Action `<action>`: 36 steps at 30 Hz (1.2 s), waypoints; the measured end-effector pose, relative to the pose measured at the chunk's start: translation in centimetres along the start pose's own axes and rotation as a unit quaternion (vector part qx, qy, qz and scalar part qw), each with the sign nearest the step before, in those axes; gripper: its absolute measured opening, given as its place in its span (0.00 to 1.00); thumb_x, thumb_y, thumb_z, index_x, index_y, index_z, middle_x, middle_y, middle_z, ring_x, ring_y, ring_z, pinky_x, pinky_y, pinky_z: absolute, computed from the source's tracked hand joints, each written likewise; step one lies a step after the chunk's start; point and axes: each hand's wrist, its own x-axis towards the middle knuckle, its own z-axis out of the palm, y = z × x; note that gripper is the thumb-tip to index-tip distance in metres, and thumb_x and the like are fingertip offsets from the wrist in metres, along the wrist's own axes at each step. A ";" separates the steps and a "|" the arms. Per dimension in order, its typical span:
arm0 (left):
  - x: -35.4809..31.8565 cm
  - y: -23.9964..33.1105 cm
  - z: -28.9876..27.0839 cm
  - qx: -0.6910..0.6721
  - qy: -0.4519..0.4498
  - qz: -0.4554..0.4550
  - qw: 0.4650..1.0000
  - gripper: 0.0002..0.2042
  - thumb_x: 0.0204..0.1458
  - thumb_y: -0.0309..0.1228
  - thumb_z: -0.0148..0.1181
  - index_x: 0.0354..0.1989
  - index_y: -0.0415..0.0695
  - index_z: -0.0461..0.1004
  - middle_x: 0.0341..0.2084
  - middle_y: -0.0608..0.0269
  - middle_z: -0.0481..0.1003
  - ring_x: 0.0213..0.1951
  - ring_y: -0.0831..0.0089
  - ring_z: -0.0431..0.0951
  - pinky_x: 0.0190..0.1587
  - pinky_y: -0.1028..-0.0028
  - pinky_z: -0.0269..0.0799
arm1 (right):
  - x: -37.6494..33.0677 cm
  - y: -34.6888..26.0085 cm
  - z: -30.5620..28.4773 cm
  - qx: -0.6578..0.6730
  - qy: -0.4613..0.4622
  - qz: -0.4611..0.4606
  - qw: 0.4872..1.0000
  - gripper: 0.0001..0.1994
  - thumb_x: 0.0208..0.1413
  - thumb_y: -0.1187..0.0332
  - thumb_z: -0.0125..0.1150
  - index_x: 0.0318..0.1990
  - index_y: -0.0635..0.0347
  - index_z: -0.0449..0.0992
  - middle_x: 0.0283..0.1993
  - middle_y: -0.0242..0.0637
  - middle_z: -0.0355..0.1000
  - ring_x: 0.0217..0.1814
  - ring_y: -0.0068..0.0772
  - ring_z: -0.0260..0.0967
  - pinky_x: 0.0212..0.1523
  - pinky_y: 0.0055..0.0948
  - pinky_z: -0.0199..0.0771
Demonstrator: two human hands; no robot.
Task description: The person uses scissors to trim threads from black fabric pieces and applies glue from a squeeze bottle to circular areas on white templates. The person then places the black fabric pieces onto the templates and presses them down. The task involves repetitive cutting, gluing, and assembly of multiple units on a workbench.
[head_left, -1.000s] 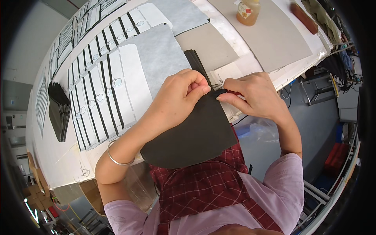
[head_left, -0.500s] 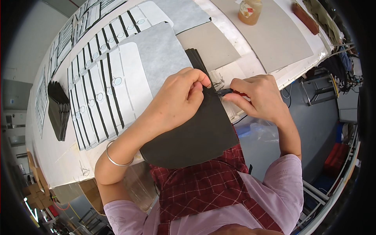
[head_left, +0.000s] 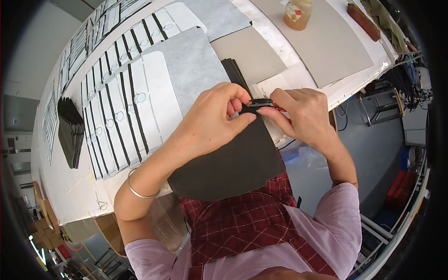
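A dark grey flat sheet (head_left: 233, 161) with a rounded lower edge is held up over the table's near edge. My left hand (head_left: 214, 119) pinches its top edge between thumb and fingers. My right hand (head_left: 298, 116) grips a small black tool (head_left: 261, 102) with a red part, pressed at the same top edge of the sheet. Both hands touch at the sheet's upper edge. Behind them lies a stack of similar dark sheets (head_left: 235, 72) on the white table (head_left: 70, 196).
Rows of overlapping white pieces with black stripes and ring holes (head_left: 126, 116) cover the table's left. A grey felt sheet (head_left: 196, 65), tan boards (head_left: 326, 46), an amber bottle (head_left: 297, 11) and a black stack (head_left: 70, 130) also lie there. The floor drops away at right.
My hands have shifted slightly along the sheet's top edge, and the small tool now shows more clearly between my fingers. The dark sheet stays held in about the same place.
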 end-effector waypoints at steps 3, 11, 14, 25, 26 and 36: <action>0.2 -0.6 0.4 -0.017 0.023 0.005 1.000 0.07 0.54 0.27 0.66 0.35 0.38 0.76 0.27 0.71 0.69 0.27 0.84 0.64 0.31 0.80 0.64 | -0.4 -0.4 0.0 0.030 -0.002 0.033 0.999 0.19 0.55 0.50 0.66 0.25 0.54 0.71 0.15 0.30 0.67 0.14 0.34 0.67 0.17 0.31 0.63; 0.4 -0.9 0.5 -0.023 0.026 0.005 0.999 0.06 0.57 0.29 0.62 0.32 0.39 0.76 0.25 0.74 0.69 0.26 0.85 0.63 0.30 0.79 0.61 | -0.4 0.7 -1.5 0.107 -0.075 0.037 0.991 0.20 0.56 0.49 0.65 0.25 0.55 0.72 0.15 0.33 0.69 0.16 0.38 0.69 0.19 0.34 0.63; 0.7 -1.0 0.4 -0.042 0.010 -0.013 0.999 0.07 0.59 0.31 0.61 0.32 0.40 0.76 0.23 0.75 0.69 0.26 0.86 0.63 0.29 0.80 0.61 | 0.0 0.9 -1.5 0.092 -0.109 0.014 0.990 0.21 0.57 0.48 0.63 0.25 0.56 0.73 0.13 0.34 0.67 0.16 0.41 0.68 0.19 0.35 0.63; 0.7 -0.9 0.3 -0.053 -0.010 -0.060 0.997 0.07 0.61 0.33 0.59 0.34 0.42 0.76 0.23 0.76 0.69 0.26 0.86 0.64 0.28 0.80 0.61 | 1.4 1.4 -1.0 0.097 -0.158 -0.018 0.983 0.21 0.59 0.47 0.60 0.23 0.54 0.73 0.11 0.35 0.63 0.16 0.46 0.66 0.19 0.37 0.61; 0.6 -0.6 0.2 -0.054 -0.012 -0.064 0.996 0.07 0.61 0.33 0.59 0.34 0.42 0.76 0.23 0.75 0.69 0.26 0.86 0.64 0.28 0.80 0.62 | 1.3 1.5 -0.9 0.099 -0.151 -0.022 0.983 0.21 0.59 0.48 0.61 0.23 0.54 0.73 0.11 0.35 0.64 0.16 0.46 0.66 0.19 0.37 0.61; 0.8 -1.3 0.8 -0.180 0.092 -0.042 0.979 0.11 0.62 0.35 0.58 0.31 0.40 0.75 0.21 0.70 0.72 0.23 0.84 0.67 0.26 0.78 0.67 | -5.6 -3.0 -2.0 0.313 -0.041 0.174 0.933 0.17 0.45 0.59 0.77 0.26 0.60 0.74 0.16 0.35 0.62 0.15 0.32 0.58 0.19 0.28 0.58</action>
